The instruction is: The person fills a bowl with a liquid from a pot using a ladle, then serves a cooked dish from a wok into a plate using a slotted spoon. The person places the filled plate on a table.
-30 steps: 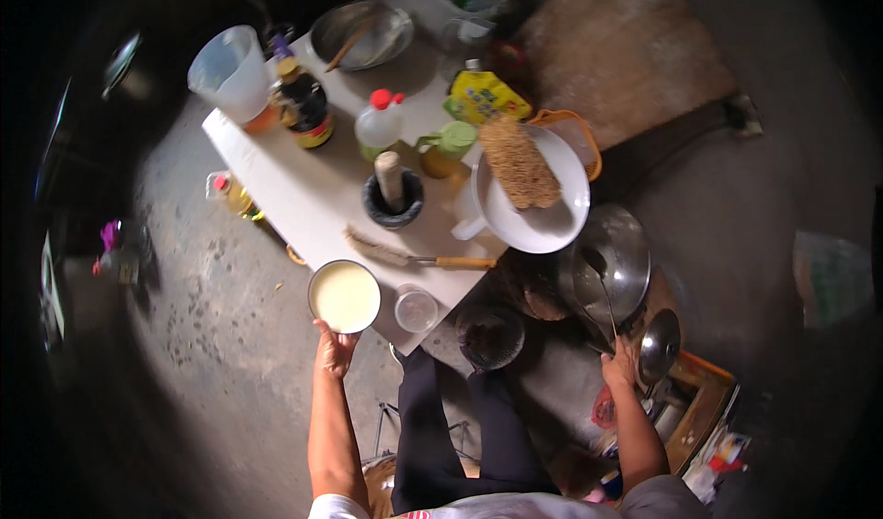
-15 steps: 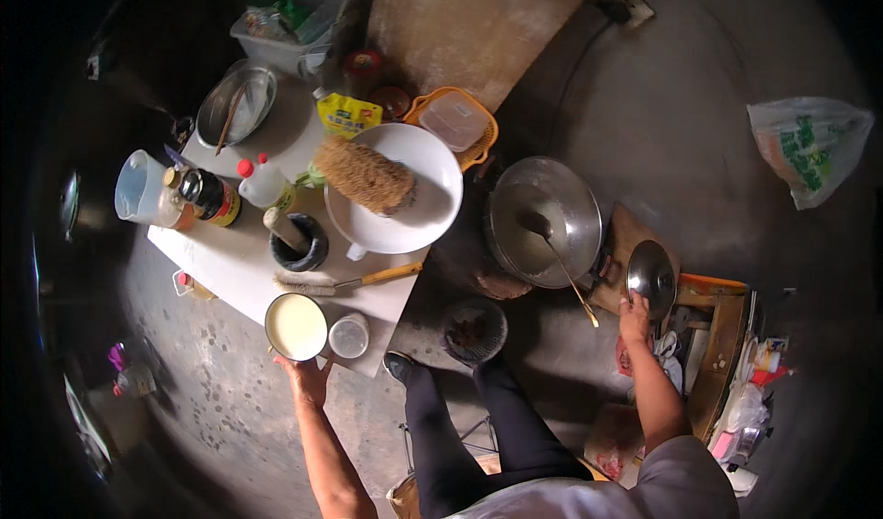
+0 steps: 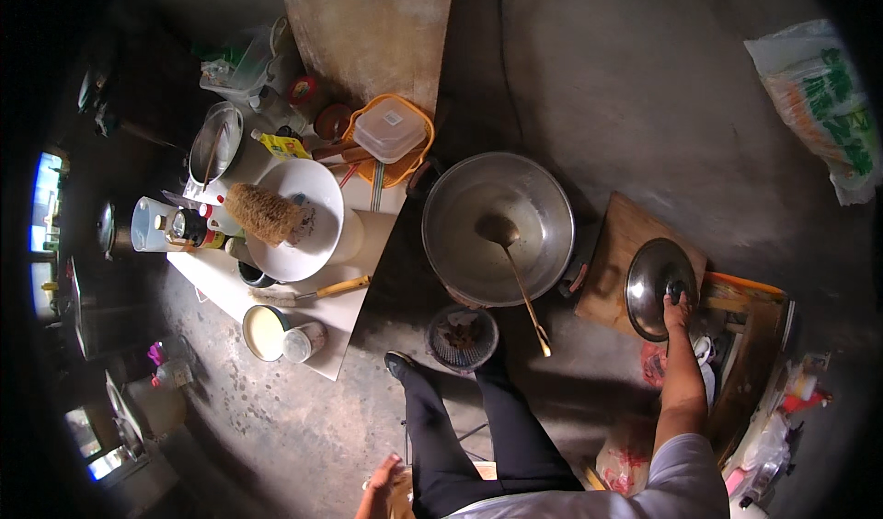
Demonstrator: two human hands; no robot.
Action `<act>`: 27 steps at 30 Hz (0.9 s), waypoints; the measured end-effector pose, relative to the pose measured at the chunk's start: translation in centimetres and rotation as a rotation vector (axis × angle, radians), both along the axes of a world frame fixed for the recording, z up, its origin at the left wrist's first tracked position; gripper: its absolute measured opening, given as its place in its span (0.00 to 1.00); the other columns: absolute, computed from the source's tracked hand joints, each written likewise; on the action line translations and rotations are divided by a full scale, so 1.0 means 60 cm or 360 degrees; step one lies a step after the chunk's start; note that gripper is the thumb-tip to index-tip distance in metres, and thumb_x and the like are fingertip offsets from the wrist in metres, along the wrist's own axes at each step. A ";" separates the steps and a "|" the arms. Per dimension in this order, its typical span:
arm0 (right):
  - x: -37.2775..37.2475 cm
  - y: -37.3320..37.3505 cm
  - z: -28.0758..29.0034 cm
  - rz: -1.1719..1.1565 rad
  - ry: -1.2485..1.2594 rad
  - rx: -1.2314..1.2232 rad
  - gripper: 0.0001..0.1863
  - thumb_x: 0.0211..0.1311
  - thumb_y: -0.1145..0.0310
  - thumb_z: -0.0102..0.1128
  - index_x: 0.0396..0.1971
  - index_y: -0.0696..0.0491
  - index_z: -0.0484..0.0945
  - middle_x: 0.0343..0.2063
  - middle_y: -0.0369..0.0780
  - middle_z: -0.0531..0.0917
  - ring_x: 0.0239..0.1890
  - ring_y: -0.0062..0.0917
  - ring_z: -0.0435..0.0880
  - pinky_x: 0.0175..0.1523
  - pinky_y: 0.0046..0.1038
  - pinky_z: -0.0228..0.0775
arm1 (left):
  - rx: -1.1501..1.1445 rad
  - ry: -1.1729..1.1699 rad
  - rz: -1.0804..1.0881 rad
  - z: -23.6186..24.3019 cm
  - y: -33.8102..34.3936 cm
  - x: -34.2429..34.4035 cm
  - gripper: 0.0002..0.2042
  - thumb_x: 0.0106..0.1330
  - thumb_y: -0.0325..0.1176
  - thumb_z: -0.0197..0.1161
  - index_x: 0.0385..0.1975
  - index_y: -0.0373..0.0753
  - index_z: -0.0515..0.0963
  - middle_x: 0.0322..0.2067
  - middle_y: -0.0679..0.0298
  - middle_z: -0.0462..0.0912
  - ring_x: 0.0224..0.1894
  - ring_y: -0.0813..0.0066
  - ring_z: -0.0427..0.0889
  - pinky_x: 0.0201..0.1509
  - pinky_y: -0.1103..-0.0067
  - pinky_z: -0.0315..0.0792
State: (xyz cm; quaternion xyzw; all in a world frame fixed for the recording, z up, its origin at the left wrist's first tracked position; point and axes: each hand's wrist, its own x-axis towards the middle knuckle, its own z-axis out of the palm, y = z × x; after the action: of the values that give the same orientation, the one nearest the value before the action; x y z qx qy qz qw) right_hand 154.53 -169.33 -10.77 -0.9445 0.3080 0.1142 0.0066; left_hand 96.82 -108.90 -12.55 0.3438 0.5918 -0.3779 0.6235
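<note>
The right hand (image 3: 677, 313) is gripping a metal lid (image 3: 647, 285) by its knob (image 3: 677, 289), over a board (image 3: 605, 262) at four o'clock from the pan (image 3: 460, 257). A ladle (image 3: 525, 296) is leaning across the pan toward five o'clock. The left hand (image 3: 385, 475) is hanging empty beside the thigh (image 3: 440, 441).

Across the white worktop (image 3: 377, 232) I see a brush (image 3: 328, 291), a pale-filled bowl (image 3: 285, 320) just beside a clear tub (image 3: 304, 342), and a half-hidden dark mortar (image 3: 250, 275).
</note>
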 end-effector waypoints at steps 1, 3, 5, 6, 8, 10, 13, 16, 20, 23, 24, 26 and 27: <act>-0.006 -0.029 -0.009 0.0002 -0.0001 0.0133 0.38 0.58 0.46 0.57 0.64 0.51 0.61 0.55 0.54 0.72 0.60 0.48 0.69 0.63 0.38 0.61 | -0.0111 -0.0172 -0.0235 -0.027 -0.020 -0.059 0.38 0.62 0.54 0.59 0.69 0.49 0.52 0.63 0.63 0.66 0.63 0.66 0.66 0.62 0.60 0.59; 0.000 -0.093 -0.045 0.0082 -0.0105 0.0392 0.37 0.58 0.48 0.58 0.64 0.51 0.61 0.54 0.54 0.74 0.58 0.47 0.71 0.62 0.38 0.63 | -0.0154 -0.0264 -0.0022 0.024 -0.106 -0.003 0.34 0.67 0.36 0.56 0.71 0.43 0.47 0.69 0.68 0.53 0.66 0.75 0.59 0.67 0.78 0.53; 0.013 -0.088 -0.061 0.0218 -0.0245 0.0436 0.35 0.58 0.53 0.59 0.64 0.50 0.62 0.50 0.53 0.76 0.55 0.46 0.74 0.60 0.38 0.65 | -0.0158 -0.0297 0.0158 0.055 -0.131 0.001 0.34 0.67 0.34 0.55 0.71 0.44 0.46 0.69 0.67 0.54 0.66 0.73 0.60 0.66 0.77 0.54; 0.015 -0.089 -0.062 0.0231 -0.0222 0.0383 0.35 0.58 0.54 0.59 0.64 0.49 0.62 0.51 0.53 0.76 0.55 0.47 0.73 0.59 0.38 0.65 | -0.0164 -0.0316 0.0243 0.069 -0.138 0.003 0.34 0.67 0.33 0.55 0.71 0.45 0.46 0.69 0.67 0.54 0.66 0.73 0.60 0.66 0.77 0.54; 0.024 -0.065 -0.053 0.0219 -0.0200 0.0064 0.33 0.58 0.55 0.60 0.63 0.46 0.63 0.56 0.54 0.70 0.57 0.49 0.70 0.59 0.40 0.66 | -0.0174 -0.0355 0.0429 0.096 -0.157 0.001 0.34 0.66 0.31 0.54 0.71 0.46 0.46 0.69 0.67 0.56 0.66 0.71 0.61 0.65 0.77 0.55; 0.039 -0.034 -0.027 0.0159 -0.0201 0.0110 0.32 0.57 0.55 0.61 0.61 0.46 0.64 0.58 0.54 0.68 0.58 0.50 0.68 0.59 0.40 0.66 | 0.0018 -0.0295 0.0469 0.099 -0.173 -0.022 0.37 0.63 0.26 0.55 0.71 0.47 0.46 0.69 0.66 0.56 0.64 0.69 0.64 0.66 0.73 0.54; 0.049 -0.103 -0.076 0.0267 -0.0264 0.0033 0.29 0.56 0.54 0.61 0.57 0.46 0.67 0.53 0.52 0.73 0.55 0.47 0.72 0.58 0.41 0.66 | 0.0154 -0.0072 0.0096 0.101 -0.162 -0.036 0.28 0.63 0.28 0.48 0.67 0.47 0.59 0.65 0.64 0.65 0.55 0.70 0.73 0.62 0.65 0.57; 0.055 -0.156 -0.107 0.0247 -0.0249 0.0216 0.26 0.56 0.54 0.59 0.53 0.46 0.68 0.49 0.49 0.77 0.51 0.44 0.76 0.55 0.41 0.68 | 0.0326 -0.0020 0.0207 0.081 -0.159 -0.051 0.22 0.64 0.26 0.53 0.59 0.45 0.70 0.48 0.64 0.80 0.48 0.70 0.78 0.51 0.70 0.68; 0.079 -0.061 -0.009 0.0271 -0.0153 0.0198 0.20 0.56 0.58 0.58 0.47 0.46 0.69 0.46 0.46 0.79 0.46 0.45 0.78 0.50 0.42 0.70 | 0.0432 -0.0008 0.0247 0.086 -0.186 -0.040 0.18 0.64 0.27 0.55 0.55 0.41 0.73 0.43 0.65 0.81 0.40 0.76 0.78 0.43 0.76 0.72; 0.075 0.053 0.138 0.0396 -0.0299 0.0072 0.18 0.56 0.60 0.58 0.46 0.46 0.70 0.43 0.46 0.80 0.44 0.48 0.78 0.48 0.42 0.70 | 0.0469 -0.0152 0.0136 0.079 -0.196 -0.046 0.17 0.63 0.26 0.52 0.53 0.40 0.75 0.40 0.66 0.81 0.36 0.79 0.76 0.39 0.79 0.71; 0.076 0.074 0.172 0.0470 -0.0374 0.0035 0.18 0.56 0.61 0.58 0.47 0.46 0.70 0.42 0.46 0.80 0.43 0.49 0.78 0.47 0.42 0.70 | 0.0468 -0.0230 0.0110 0.058 -0.198 -0.058 0.17 0.63 0.26 0.51 0.52 0.40 0.75 0.39 0.67 0.82 0.35 0.81 0.75 0.39 0.81 0.71; 0.081 0.105 0.220 0.0664 -0.0537 0.0134 0.18 0.56 0.61 0.58 0.46 0.46 0.71 0.40 0.47 0.80 0.43 0.49 0.78 0.47 0.43 0.70 | 0.0523 -0.0126 0.0103 0.039 -0.200 -0.047 0.17 0.63 0.29 0.51 0.52 0.39 0.75 0.37 0.65 0.82 0.34 0.80 0.76 0.38 0.81 0.71; 0.083 0.124 0.242 0.0764 -0.0618 0.0187 0.18 0.55 0.61 0.58 0.46 0.46 0.72 0.39 0.48 0.80 0.43 0.49 0.78 0.47 0.43 0.69 | 0.0552 -0.0072 0.0103 0.033 -0.203 -0.043 0.17 0.63 0.30 0.51 0.52 0.38 0.75 0.36 0.65 0.82 0.34 0.79 0.76 0.38 0.82 0.71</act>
State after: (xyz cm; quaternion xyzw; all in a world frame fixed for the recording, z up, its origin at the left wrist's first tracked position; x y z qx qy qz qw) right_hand 159.53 -161.86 3.73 -0.9924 0.0620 -0.0523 0.0928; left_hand 94.24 -121.06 -10.56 0.4354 0.6447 -0.2419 0.5799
